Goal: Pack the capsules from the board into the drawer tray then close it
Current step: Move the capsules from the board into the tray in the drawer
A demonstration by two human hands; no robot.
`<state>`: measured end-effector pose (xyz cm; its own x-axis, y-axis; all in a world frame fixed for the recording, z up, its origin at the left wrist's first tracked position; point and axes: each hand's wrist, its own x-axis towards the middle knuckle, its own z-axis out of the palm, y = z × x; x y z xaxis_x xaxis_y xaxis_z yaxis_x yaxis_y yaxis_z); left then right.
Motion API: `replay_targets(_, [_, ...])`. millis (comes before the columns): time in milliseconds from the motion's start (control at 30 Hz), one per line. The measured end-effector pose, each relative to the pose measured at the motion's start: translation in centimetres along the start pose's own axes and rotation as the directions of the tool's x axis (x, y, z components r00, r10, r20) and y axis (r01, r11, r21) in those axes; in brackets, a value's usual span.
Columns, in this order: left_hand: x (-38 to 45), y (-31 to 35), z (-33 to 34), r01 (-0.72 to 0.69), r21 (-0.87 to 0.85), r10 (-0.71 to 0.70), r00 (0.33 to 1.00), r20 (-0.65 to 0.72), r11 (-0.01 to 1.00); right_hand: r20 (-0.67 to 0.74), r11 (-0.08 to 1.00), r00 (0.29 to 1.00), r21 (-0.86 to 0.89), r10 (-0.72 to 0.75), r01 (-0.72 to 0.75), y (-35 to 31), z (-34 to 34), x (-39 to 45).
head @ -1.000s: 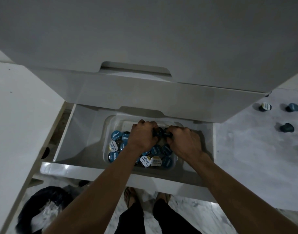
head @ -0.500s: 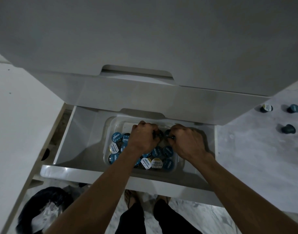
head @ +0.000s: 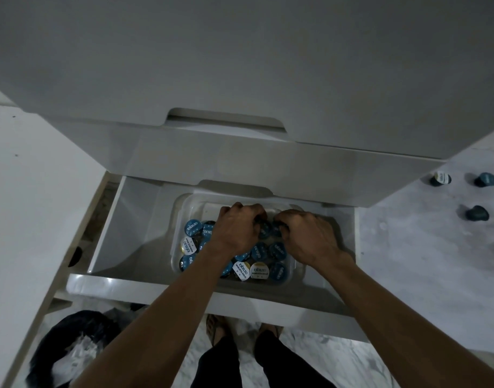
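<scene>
a: looking from the biggest thing down, the white pull-out drawer stands wide open under the closed white drawer front above it. inside sits the clear plastic rectangular tray, nearer the drawer's right side.

b: and the capsules?

a: the small round blue and white foil-topped capsules fill the tray's near half, lids mostly facing up. the far strip of the tray looks bare. three more dark blue capsules lie on the pale marbled board to the right, well apart from the drawer.

b: what are the hands doing?

a: both are over the middle of the tray, knuckles up. the left hand has its fingers curled over a dark capsule; the right hand curls down on another beside it. the fingertips are hidden, so i cannot tell how firmly either one is pinched.

b: so how should this step go?

a: i'd judge they are setting these two into the row behind the packed ones. best to lower each capsule lid-up into a free spot toward the far edge, not on top of its neighbours, so the pile stays below the tray rim and the drawer can slide shut. release one hand at a time, then fetch the three left on the board.
</scene>
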<state>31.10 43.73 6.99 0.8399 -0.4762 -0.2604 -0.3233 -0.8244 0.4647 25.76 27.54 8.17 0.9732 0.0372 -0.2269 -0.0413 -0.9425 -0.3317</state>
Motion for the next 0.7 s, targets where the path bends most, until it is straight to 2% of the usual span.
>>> replay_targets(133, [-0.2, 0.1, 0.1, -0.022, 0.018, 0.022, 1.0, 0.009, 1.0, 0.035, 1.0, 0.999, -0.004, 0.005, -0.005, -0.1, 0.1, -0.5])
replay_targets(367, [-0.5, 0.1, 0.0, -0.024, 0.044, 0.025, 1.0, -0.003, 0.999, 0.008, 1.0, 1.0, 0.023, 0.01, -0.01, 0.1, 0.2, -0.6])
replay_targets(567, [-1.3, 0.2, -0.7, 0.013, -0.007, -0.014, 0.997, -0.077, 1.0, -0.003, 0.996, 1.0, 0.085, 0.008, -0.008, 0.2, -0.2, -1.0])
replay_targets(700, [-2.5, 0.4, -1.5, 0.025, -0.07, -0.034, 0.99, -0.135, 0.997, -0.061, 0.982, 0.998, 0.185, 0.034, -0.022, 0.1, -0.8, -2.0])
